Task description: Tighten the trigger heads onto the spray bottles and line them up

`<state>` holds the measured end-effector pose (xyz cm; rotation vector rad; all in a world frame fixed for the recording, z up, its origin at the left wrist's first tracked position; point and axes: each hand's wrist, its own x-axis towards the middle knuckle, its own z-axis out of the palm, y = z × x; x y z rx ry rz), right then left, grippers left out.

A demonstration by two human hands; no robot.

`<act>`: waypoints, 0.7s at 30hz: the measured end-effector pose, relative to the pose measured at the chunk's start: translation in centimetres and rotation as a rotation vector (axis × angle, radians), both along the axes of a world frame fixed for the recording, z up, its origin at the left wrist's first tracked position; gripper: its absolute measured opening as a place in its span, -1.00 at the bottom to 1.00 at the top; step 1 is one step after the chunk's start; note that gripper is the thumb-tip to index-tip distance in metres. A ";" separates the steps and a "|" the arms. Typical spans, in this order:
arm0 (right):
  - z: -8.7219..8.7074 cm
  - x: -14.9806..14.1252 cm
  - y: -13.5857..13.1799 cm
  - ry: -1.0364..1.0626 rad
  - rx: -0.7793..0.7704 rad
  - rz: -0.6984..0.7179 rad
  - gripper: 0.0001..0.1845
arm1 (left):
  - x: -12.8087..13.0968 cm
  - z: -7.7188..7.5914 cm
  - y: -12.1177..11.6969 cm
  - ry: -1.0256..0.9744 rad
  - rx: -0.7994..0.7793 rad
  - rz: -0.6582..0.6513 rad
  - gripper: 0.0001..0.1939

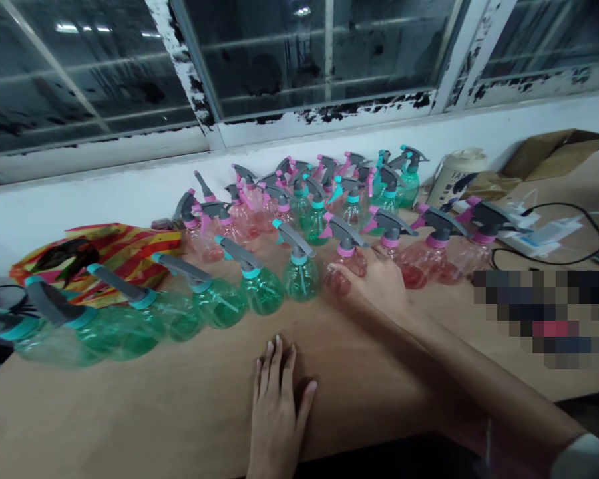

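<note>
The red spray bottle [337,285] is standing in the front row on the table [130,406]; it seems light, stiff plastic, best held by the body. The right hand [374,286] is curving over it, pinching unclear. The left hand [277,406] is lying spread.

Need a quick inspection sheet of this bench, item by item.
Surface: light wood tabletop; a pixelated patch hides part of its right side.
Job's things: rows of green spray bottles with teal collars and pink-tinted spray bottles with pink collars, all with grey triggers.
Clutter: striped plastic bag, cream canister, cardboard box.
Fingers: left hand lies flat on the table, fingers spread; right hand curves over a pink-collared spray bottle.
Cables: black cable and white power strip, right of the bottles.
Surroundings: white wall, window with peeling paint.
</note>
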<state>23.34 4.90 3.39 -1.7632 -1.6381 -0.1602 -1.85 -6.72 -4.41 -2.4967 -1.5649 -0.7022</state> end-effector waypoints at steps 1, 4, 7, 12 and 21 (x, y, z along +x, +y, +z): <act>0.1 0.0 -0.1 0.008 0.006 0.006 -0.38 | 0.0 0.0 0.0 0.003 0.002 0.003 -0.48; 0.6 0.3 -1.3 0.048 0.033 0.035 -0.40 | 0.1 0.0 0.0 0.016 0.016 0.008 -0.48; 1.2 1.8 -3.3 0.212 0.088 0.055 -0.42 | 0.1 0.2 0.0 0.047 0.024 0.006 -0.47; 1.6 5.5 -5.7 0.368 0.061 -0.048 -0.50 | 0.0 1.0 0.4 0.095 0.066 0.009 -0.41; 1.1 6.3 -3.1 0.103 -0.105 -0.209 -0.18 | 0.4 2.3 0.7 0.075 0.012 0.044 -0.35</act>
